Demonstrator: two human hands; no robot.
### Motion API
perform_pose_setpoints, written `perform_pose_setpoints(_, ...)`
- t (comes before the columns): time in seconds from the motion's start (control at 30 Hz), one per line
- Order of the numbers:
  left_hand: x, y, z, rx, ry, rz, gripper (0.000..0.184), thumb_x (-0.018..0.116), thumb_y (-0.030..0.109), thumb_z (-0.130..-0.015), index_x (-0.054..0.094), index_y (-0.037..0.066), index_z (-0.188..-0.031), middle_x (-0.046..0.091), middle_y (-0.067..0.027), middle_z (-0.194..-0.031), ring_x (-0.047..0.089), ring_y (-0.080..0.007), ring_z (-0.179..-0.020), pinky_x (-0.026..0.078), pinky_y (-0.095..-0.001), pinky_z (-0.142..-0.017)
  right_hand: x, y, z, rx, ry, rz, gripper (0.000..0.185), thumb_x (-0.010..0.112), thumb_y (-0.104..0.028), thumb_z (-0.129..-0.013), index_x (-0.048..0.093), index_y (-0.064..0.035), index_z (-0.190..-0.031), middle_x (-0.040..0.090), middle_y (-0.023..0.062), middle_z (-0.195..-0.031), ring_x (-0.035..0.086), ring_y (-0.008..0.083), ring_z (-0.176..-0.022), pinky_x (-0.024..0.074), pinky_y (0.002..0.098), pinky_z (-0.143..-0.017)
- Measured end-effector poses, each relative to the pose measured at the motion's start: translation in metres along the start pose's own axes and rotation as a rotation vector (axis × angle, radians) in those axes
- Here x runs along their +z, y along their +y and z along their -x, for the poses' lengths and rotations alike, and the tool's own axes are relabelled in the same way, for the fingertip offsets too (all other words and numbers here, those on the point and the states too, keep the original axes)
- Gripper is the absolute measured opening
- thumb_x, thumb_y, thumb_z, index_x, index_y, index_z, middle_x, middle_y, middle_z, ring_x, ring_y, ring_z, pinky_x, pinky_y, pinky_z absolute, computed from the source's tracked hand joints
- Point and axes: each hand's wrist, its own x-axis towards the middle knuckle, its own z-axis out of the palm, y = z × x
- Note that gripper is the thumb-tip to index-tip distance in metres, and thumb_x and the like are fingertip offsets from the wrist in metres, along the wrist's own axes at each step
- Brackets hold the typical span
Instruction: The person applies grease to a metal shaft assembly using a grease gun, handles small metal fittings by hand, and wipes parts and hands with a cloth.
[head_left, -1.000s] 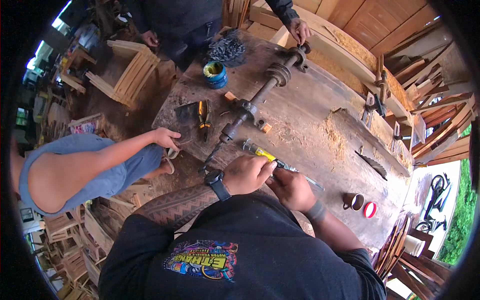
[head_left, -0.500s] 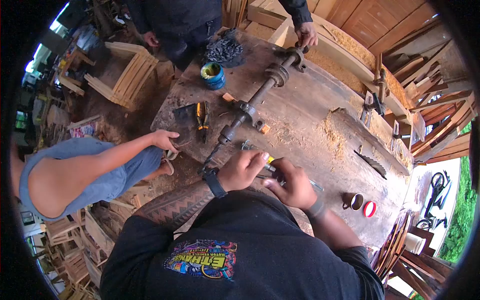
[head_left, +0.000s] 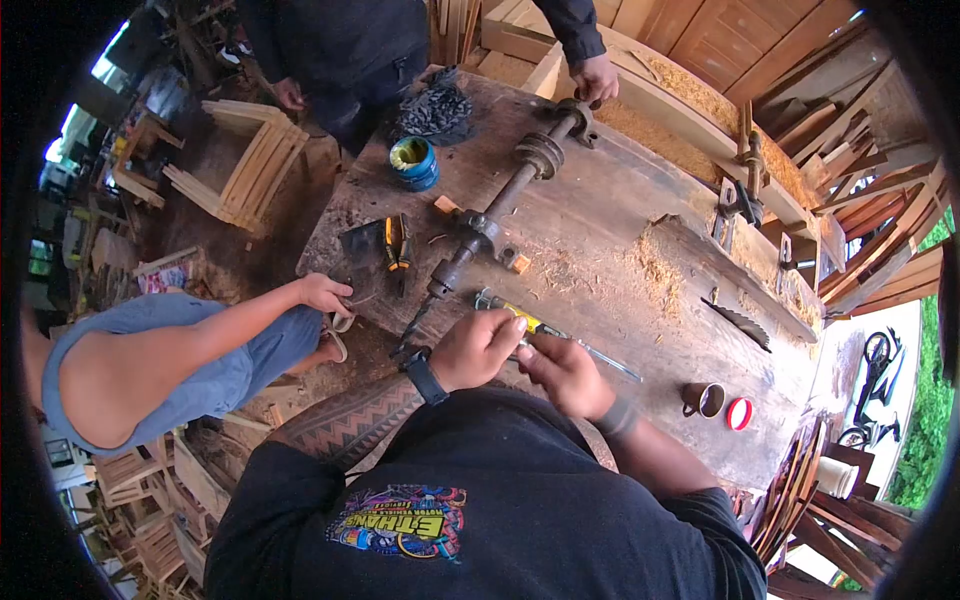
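My left hand (head_left: 477, 350), with a dark watch on its wrist, is closed in a pinch at the table's near edge. Close beside it, my right hand (head_left: 567, 376) is also closed, thumb against fingers. A small shiny bit shows between them; what each hand grips is too small to name. Just beyond my hands lies a caulking gun (head_left: 540, 328) with a yellow tube, partly hidden by my fingers. A dark metal shaft (head_left: 516, 188) with bearing housings runs diagonally over the table, a spiral drill bit (head_left: 416, 320) at its near end.
Another person's hand (head_left: 597, 80) rests on the shaft's far end. Someone in blue (head_left: 165, 345) sits at left, hand near the table corner. Pliers (head_left: 397, 250), a blue tub (head_left: 414, 170), a black plastic bag (head_left: 435, 110), a mug (head_left: 704, 400), a red lid (head_left: 740, 413) and a toothed saw blade (head_left: 742, 326) are around.
My right hand has moved slightly left and closer to my left hand, leaving more of the caulking gun uncovered. The view has shifted a little.
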Motion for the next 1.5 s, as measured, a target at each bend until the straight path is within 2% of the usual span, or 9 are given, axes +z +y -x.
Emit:
perform_pose_setpoints(0.03, -0.001, 0.001, -0.001, 0.025, -0.011, 0.010, 0.030, 0.055, 0.025, -0.107, 0.068, -0.001, -0.099, 0.068, -0.0097, -0.080, 0.062, -0.0126, -0.075, 0.049, -0.0351, -0.067, 0.000, 0.002, 0.000, 0.246, -0.092, -0.405, 0.042, 0.058, -0.042, -0.104, 0.062, -0.0049, -0.085, 0.059, 0.0039, -0.070, 0.057, 0.0168, -0.057, 0.0421, 0.0307, -0.049)
perform_pose_setpoints(0.13, 0.000, 0.001, 0.000, 0.036, -0.010, 0.053, 0.032, 0.055, 0.026, -0.107, 0.069, -0.002, -0.102, 0.070, -0.0085, -0.083, 0.063, -0.0136, -0.076, 0.050, -0.0346, -0.069, -0.007, -0.005, 0.003, 0.432, -0.159, -0.510, 0.052, 0.050, -0.051, -0.107, 0.063, -0.0067, -0.083, 0.057, -0.0017, -0.069, 0.052, 0.0098, -0.056, 0.0373, 0.0239, -0.050)
perform_pose_setpoints(0.27, 0.005, -0.008, -0.001, -0.060, 0.050, 0.178, 0.036, 0.053, 0.031, -0.109, 0.068, 0.000, -0.097, 0.064, -0.0004, -0.073, 0.058, -0.0104, -0.065, 0.048, -0.0303, -0.060, 0.005, -0.018, 0.002, -0.547, 0.327, 0.707, 0.029, 0.071, -0.032, -0.097, 0.064, -0.0041, -0.092, 0.063, 0.0103, -0.078, 0.062, 0.0227, -0.061, 0.0494, 0.0365, -0.054)
perform_pose_setpoints(0.43, 0.005, -0.003, 0.001, -0.456, -0.016, 0.489, 0.037, 0.052, 0.035, -0.109, 0.064, 0.005, -0.091, 0.050, 0.0045, -0.062, 0.046, -0.0049, -0.048, 0.039, -0.0253, -0.044, -0.010, -0.011, 0.000, -0.615, 0.248, 1.008, 0.027, 0.080, -0.023, -0.085, 0.064, -0.0053, -0.097, 0.061, 0.0110, -0.079, 0.065, 0.0323, -0.068, 0.0526, 0.0435, -0.060)
perform_pose_setpoints(0.8, -0.011, -0.009, 0.012, -0.329, 0.020, 0.363, 0.038, 0.053, 0.036, -0.109, 0.062, 0.005, -0.088, 0.053, 0.0023, -0.062, 0.049, -0.0076, -0.048, 0.040, -0.0273, -0.045, 0.003, -0.011, -0.011, -0.644, 0.182, 1.057, 0.024, 0.075, -0.021, -0.088, 0.062, -0.0049, -0.101, 0.063, 0.0116, -0.085, 0.066, 0.0317, -0.074, 0.0542, 0.0432, -0.065)
perform_pose_setpoints(1.0, -0.032, -0.007, 0.034, 0.019, 0.210, -0.035, 0.032, 0.053, 0.028, -0.108, 0.065, -0.001, -0.101, 0.067, -0.0094, -0.081, 0.065, -0.0196, -0.073, 0.051, -0.0363, -0.067, 0.034, -0.011, -0.031, -0.498, 0.045, 0.579, 0.025, 0.064, -0.028, -0.100, 0.062, -0.0033, -0.098, 0.059, 0.0117, -0.075, 0.064, 0.0271, -0.070, 0.0507, 0.0371, -0.060)
perform_pose_setpoints(1.1, -0.053, 0.005, 0.053, 0.009, 0.213, -0.107, 0.030, 0.052, 0.025, -0.108, 0.065, -0.002, -0.106, 0.070, -0.0138, -0.089, 0.067, -0.0236, -0.081, 0.052, -0.0379, -0.075, 0.050, -0.006, -0.040, 0.188, -0.233, -0.299, 0.035, 0.055, -0.037, -0.106, 0.063, -0.0047, -0.095, 0.056, 0.0058, -0.069, 0.058, 0.0200, -0.065, 0.0440, 0.0326, -0.055)
perform_pose_setpoints(1.37, -0.082, -0.023, 0.109, -0.101, 0.400, 0.008, 0.032, 0.052, 0.028, -0.109, 0.065, -0.001, -0.102, 0.063, -0.0084, -0.076, 0.060, -0.0170, -0.066, 0.048, -0.0349, -0.062, 0.102, -0.045, -0.052, -0.478, -0.095, 0.635, 0.033, 0.072, -0.030, -0.094, 0.065, -0.0020, -0.109, 0.060, 0.0165, -0.078, 0.067, 0.0332, -0.076, 0.0548, 0.0413, -0.070)
perform_pose_setpoints(1.5, -0.097, -0.040, 0.137, -0.247, 0.398, 0.375, 0.034, 0.052, 0.031, -0.109, 0.065, 0.002, -0.097, 0.054, -0.0028, -0.067, 0.053, -0.0111, -0.057, 0.043, -0.0306, -0.054, 0.130, -0.048, -0.071, -0.905, -0.120, 0.983, 0.032, 0.076, -0.024, -0.086, 0.064, -0.0048, -0.108, 0.064, 0.0140, -0.089, 0.068, 0.0347, -0.080, 0.0549, 0.0464, -0.070)
